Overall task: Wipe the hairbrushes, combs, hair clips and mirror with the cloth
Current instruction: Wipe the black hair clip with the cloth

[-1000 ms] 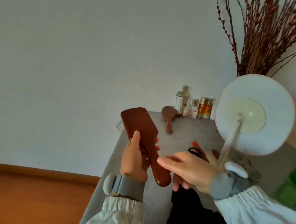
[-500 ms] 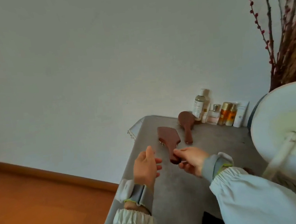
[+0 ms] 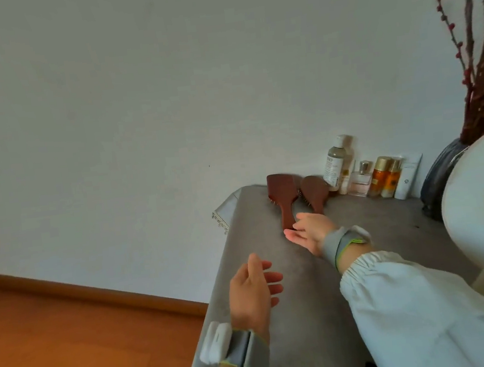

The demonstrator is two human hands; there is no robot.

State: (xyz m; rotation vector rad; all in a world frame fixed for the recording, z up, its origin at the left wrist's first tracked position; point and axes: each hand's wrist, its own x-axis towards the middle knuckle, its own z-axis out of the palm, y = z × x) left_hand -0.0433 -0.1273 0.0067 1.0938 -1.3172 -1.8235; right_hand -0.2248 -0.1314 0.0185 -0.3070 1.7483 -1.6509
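- Grey table (image 3: 305, 311): runs away from the viewer to the white wall.
- Rectangular hairbrush (image 3: 283, 197): brown wood, lying back up at the far left corner of the table, handle toward the viewer.
- Oval hairbrush (image 3: 315, 193): brown wood, just beside the first on its right, heads nearly touching, bristles down.
- Right hand (image 3: 310, 230): fingers loosely spread and holding nothing, at the handle end of the rectangular hairbrush; whether the fingertips touch the handle cannot be told.
- Left hand (image 3: 250, 291): relaxed and empty, over the table's near left part, well apart from both brushes.
- Bottles (image 3: 362, 175): a row against the wall, right of the brushes.
- Round mirror (image 3: 480, 191): white back, at the right edge, partly cut off.
- Cloth, combs, hair clips: not visible.
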